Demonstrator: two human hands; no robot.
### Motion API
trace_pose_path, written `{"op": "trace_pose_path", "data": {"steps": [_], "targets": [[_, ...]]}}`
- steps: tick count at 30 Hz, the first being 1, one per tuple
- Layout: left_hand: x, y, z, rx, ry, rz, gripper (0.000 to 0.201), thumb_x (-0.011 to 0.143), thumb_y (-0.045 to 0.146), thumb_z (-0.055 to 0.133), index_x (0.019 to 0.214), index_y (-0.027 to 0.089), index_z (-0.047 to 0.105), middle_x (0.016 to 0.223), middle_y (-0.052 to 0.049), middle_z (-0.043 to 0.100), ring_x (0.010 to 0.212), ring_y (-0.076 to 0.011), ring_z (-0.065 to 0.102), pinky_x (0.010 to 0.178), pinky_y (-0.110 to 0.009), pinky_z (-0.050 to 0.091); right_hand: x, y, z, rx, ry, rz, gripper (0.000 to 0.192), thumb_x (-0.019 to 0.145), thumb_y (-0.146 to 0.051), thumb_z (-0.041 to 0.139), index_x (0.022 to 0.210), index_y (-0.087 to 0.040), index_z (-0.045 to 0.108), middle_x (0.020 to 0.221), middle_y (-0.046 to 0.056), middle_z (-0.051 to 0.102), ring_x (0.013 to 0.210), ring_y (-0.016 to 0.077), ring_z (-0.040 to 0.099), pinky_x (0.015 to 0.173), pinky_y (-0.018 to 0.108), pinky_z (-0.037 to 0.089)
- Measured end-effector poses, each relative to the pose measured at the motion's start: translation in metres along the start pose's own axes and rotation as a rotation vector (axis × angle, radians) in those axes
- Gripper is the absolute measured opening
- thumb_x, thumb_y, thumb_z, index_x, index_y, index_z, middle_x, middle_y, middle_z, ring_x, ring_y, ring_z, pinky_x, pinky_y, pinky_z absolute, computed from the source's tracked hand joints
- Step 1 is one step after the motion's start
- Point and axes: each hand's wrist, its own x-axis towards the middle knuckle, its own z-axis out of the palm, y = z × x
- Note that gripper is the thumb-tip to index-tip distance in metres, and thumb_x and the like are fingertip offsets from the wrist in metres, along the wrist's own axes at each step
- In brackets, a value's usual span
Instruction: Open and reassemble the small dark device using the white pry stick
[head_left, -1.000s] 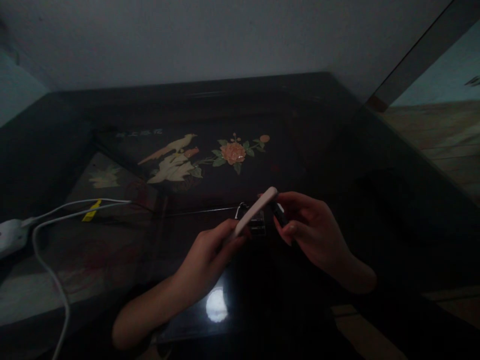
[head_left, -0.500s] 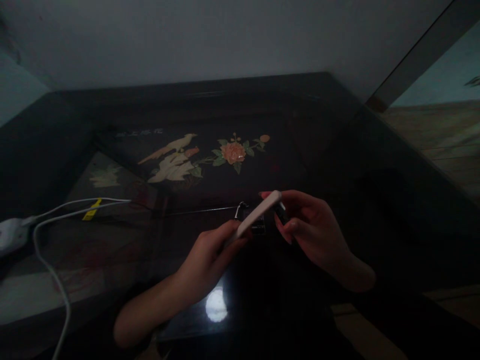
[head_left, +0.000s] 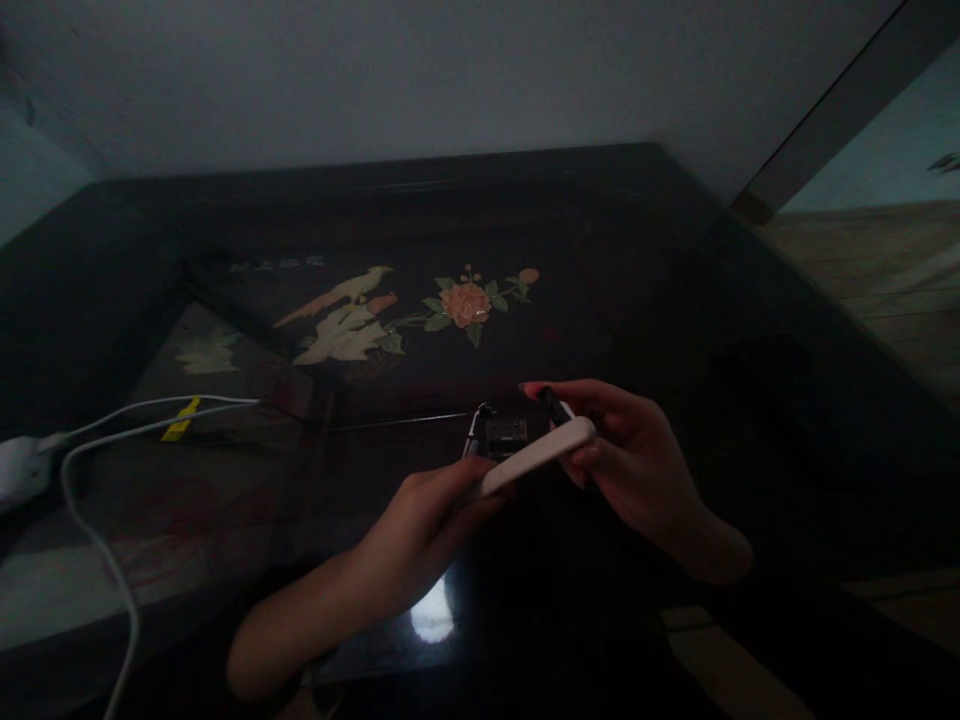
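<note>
In the dim head view my left hand is closed on a slim pale bar-like object with a rounded end, which slants up to the right. Its far end reaches the fingers of my right hand. Between thumb and fingertips, my right hand pinches a small dark piece with a white edge; its kind is too dark to make out. Just beyond the pale bar, a small clear-and-black item lies on the glossy table. Beside it is a thin white-edged dark object, partly hidden by my left hand.
The dark glossy tabletop shows a bird and flower picture. At the left lie a white plug block and white cables with a yellow tag. A pale wall stands behind.
My left hand has tilted the pale bar lower, its rounded end moving right and down. More of the dark piece in my right hand now shows above it.
</note>
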Motion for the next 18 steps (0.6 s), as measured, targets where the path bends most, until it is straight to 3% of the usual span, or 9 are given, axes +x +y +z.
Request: {"op": "trace_pose_path", "data": {"steps": [7, 14, 18], "targets": [[0.0034, -0.0009, -0.0025, 0.052, 0.116, -0.069, 0.016, 0.094, 0.024, 0.044, 0.091, 0.017, 0.058, 0.069, 0.004, 0.054, 0.06, -0.0099, 0.049, 0.056, -0.018, 0.04, -0.0003, 0.0039, -0.0005, 0.041, 0.026, 0.007, 0.035, 0.065, -0.034, 0.085, 0.097, -0.029, 0.075, 0.061, -0.005, 0.059, 0.045, 0.0054, 0.046, 0.04, 0.016, 0.038], [-0.0008, -0.0016, -0.0006, 0.021, -0.021, 0.049, 0.012, 0.092, 0.019, 0.046, 0.093, 0.017, 0.058, 0.076, 0.002, 0.061, 0.065, -0.0103, 0.055, 0.059, -0.017, 0.042, -0.0001, 0.0002, -0.0005, 0.0, -0.016, -0.017, 0.039, 0.067, -0.04, 0.082, 0.103, -0.027, 0.074, 0.061, -0.005, 0.056, 0.046, 0.0053, 0.043, 0.04, 0.016, 0.036], [-0.0003, -0.0027, -0.002, 0.038, 0.047, 0.017, 0.014, 0.093, 0.02, 0.045, 0.092, 0.017, 0.059, 0.072, 0.004, 0.057, 0.062, -0.0095, 0.052, 0.057, -0.017, 0.04, -0.0005, 0.0026, -0.001, -0.001, -0.005, -0.018, 0.037, 0.067, -0.037, 0.083, 0.102, -0.028, 0.074, 0.061, -0.005, 0.057, 0.047, 0.0053, 0.045, 0.04, 0.016, 0.037]]}}
